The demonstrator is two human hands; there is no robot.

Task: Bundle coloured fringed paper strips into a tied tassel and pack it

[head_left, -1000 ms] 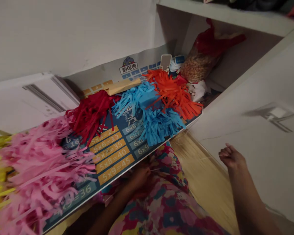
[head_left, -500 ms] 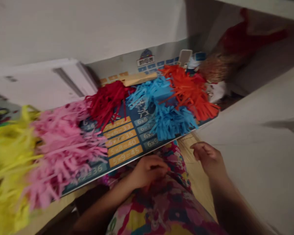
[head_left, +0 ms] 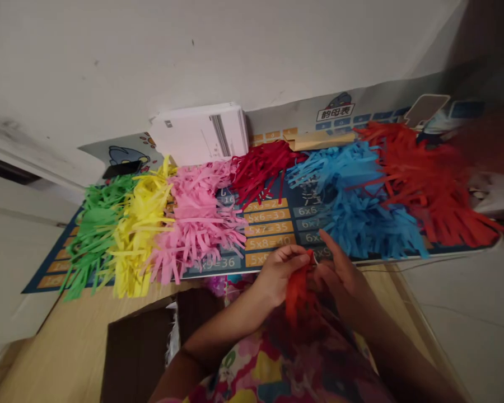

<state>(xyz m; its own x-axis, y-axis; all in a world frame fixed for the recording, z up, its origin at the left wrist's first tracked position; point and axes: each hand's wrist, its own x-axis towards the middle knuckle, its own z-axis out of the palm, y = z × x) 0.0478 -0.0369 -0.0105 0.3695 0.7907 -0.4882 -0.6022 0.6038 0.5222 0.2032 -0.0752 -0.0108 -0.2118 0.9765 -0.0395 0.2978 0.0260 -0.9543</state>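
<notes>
Pinching a red tassel [head_left: 297, 294], brown box [head_left: 136, 355] leftward.

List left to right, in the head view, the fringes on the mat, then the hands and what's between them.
Mat: green fringe, yellow fringe, pink fringe, dark red fringe, blue fringe, orange-red fringe. Hands: left hand, held fringe, right hand.

Orange-red tassel [head_left: 298, 294] (fringe downward)
</notes>
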